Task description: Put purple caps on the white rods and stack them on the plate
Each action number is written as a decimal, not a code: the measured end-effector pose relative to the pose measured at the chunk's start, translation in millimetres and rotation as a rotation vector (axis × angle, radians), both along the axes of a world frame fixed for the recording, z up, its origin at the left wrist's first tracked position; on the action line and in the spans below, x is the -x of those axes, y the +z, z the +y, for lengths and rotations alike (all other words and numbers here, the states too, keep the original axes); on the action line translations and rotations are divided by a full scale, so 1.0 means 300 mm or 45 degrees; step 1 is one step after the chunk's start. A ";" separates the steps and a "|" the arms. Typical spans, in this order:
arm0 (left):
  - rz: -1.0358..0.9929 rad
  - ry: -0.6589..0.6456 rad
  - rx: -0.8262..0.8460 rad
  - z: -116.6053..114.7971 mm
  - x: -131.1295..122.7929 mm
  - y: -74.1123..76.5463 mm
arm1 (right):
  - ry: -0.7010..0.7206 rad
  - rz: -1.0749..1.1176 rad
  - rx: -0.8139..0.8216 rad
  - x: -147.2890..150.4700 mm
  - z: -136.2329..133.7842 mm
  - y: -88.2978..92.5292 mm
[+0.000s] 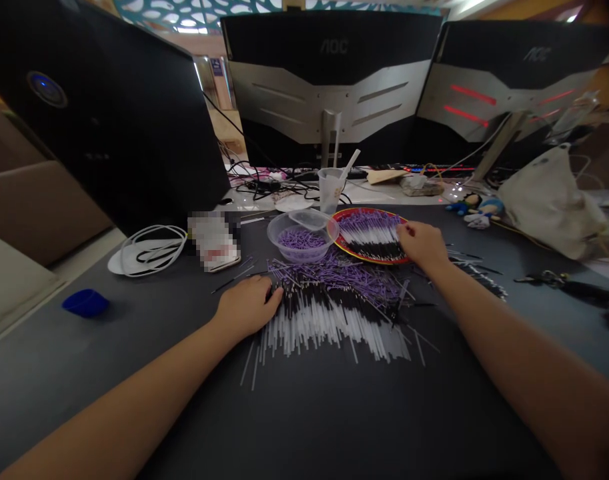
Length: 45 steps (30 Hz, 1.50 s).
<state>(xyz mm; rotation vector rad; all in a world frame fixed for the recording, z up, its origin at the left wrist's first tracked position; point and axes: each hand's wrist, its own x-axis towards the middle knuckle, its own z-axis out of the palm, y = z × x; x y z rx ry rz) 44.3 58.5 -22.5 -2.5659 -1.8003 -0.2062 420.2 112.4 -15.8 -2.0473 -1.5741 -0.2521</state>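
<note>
Purple-and-white sticks (334, 313) lie heaped on the dark mat (304, 427), long axes running near to far. Your left hand (249, 307) touches the heap's left edge; your right hand (423, 245) reaches the red plate (369, 262) beyond it. Neither grip can be told.

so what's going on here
Someone is working bare-handed at a desk. The left hand rests against a big pile of thin sticks, purple, black and white. The right hand touches more sticks laid out on a red plate. Beside the plate, a clear bowl holds short purple pieces.
</note>
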 end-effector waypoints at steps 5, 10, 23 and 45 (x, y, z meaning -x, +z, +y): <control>-0.029 0.030 0.020 0.004 -0.001 0.006 | 0.346 0.233 0.226 0.095 -0.138 0.041; -0.093 0.035 0.092 0.012 0.005 0.005 | 0.700 0.082 0.376 0.156 -0.244 0.031; -0.180 0.085 0.137 0.008 -0.002 -0.006 | 0.618 -0.108 0.377 0.168 -0.246 0.000; -0.908 -0.060 -0.095 -0.005 -0.008 -0.026 | 0.560 0.003 0.289 0.173 -0.239 -0.026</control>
